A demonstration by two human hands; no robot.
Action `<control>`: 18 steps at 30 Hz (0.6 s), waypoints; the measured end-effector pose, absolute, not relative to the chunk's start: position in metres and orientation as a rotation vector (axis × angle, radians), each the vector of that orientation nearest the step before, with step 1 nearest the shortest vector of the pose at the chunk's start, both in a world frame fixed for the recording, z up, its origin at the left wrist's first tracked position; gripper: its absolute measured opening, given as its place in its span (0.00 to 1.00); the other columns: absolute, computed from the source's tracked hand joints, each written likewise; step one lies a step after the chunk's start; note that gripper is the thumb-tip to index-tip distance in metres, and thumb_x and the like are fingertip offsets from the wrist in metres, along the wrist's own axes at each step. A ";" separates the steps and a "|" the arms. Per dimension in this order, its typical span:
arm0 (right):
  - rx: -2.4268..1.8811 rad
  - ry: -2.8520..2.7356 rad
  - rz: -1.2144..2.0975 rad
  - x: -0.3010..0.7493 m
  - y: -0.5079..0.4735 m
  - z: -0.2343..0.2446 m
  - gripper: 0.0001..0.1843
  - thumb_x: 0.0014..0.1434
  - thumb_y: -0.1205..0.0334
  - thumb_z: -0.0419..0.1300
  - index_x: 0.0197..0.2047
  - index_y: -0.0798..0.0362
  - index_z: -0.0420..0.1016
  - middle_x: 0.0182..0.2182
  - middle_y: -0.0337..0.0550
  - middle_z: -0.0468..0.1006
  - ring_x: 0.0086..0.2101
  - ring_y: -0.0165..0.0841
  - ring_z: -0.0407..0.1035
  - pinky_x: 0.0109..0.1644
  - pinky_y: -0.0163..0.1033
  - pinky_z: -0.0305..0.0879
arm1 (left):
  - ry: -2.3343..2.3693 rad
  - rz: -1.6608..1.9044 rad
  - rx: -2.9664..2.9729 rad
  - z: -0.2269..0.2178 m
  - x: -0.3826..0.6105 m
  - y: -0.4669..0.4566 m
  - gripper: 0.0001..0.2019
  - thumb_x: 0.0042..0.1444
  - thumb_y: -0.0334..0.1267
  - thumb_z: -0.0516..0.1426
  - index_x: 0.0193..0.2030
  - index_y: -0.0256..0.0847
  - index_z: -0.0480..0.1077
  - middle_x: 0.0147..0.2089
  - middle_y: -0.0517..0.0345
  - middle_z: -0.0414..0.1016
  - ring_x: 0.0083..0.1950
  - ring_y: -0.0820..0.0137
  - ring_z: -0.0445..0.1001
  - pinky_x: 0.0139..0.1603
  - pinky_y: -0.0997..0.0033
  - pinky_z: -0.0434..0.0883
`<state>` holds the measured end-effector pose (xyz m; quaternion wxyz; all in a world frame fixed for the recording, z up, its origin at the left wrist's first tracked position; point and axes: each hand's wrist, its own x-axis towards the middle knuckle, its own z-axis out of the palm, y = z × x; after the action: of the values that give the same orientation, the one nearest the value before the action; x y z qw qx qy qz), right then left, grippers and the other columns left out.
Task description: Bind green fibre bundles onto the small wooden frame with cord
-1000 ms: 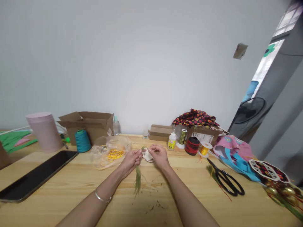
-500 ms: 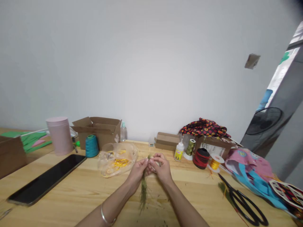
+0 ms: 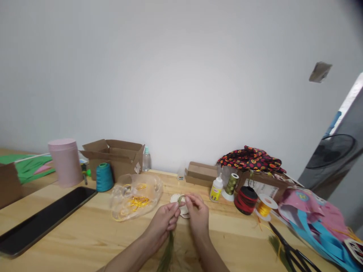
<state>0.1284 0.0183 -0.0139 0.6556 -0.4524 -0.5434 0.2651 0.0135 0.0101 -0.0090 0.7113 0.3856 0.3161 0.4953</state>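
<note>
My left hand (image 3: 163, 223) is closed in a pinch on a bundle of thin green fibres (image 3: 167, 254) that hangs down from the fingers towards the wooden table (image 3: 85, 234). My right hand (image 3: 197, 215) is closed too, with its fingertips meeting the left ones at the top of the bundle. A small flat white piece (image 3: 178, 200) shows just behind the fingertips; whether the right hand holds it I cannot tell.
A clear plastic bag with yellow bits (image 3: 135, 196) lies left of the hands. A dark tablet (image 3: 42, 221), teal thread cone (image 3: 104, 177), pink canister (image 3: 65, 161) and open cardboard box (image 3: 115, 156) stand left. Glue bottle (image 3: 216, 188), spools (image 3: 245, 200) and scissors (image 3: 292, 253) are right.
The view has drifted, so the hands sit lower in frame. Both hands came closer together; the white piece, out of sight half a second ago, shows again.
</note>
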 end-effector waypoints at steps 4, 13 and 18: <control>-1.052 -1.182 0.704 0.136 0.015 -0.012 0.16 0.52 0.54 0.53 0.29 0.56 0.76 0.29 0.47 0.75 0.32 0.36 0.68 0.36 0.38 0.63 | 0.715 1.079 0.842 -0.009 0.015 0.012 0.17 0.40 0.48 0.60 0.27 0.34 0.66 0.17 0.71 0.54 0.14 0.87 0.40 0.14 0.82 0.37; -1.050 -1.454 0.940 0.134 0.014 0.000 0.12 0.49 0.57 0.57 0.24 0.54 0.77 0.26 0.43 0.73 0.32 0.35 0.66 0.35 0.37 0.61 | 0.785 0.991 0.839 -0.006 0.013 0.013 0.21 0.40 0.52 0.58 0.15 0.37 0.57 0.11 0.73 0.47 0.14 0.85 0.38 0.14 0.80 0.37; -1.065 -1.397 1.024 0.140 0.011 -0.010 0.10 0.49 0.61 0.58 0.21 0.54 0.76 0.24 0.41 0.70 0.30 0.33 0.64 0.34 0.35 0.60 | 0.766 0.913 0.819 -0.020 0.016 0.014 0.20 0.43 0.50 0.57 0.15 0.37 0.57 0.11 0.73 0.46 0.12 0.85 0.38 0.13 0.79 0.35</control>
<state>0.1401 0.0114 -0.0103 0.5263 -0.4453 -0.5844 0.4281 0.0159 0.0142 -0.0198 0.7499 0.3747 0.3505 0.4176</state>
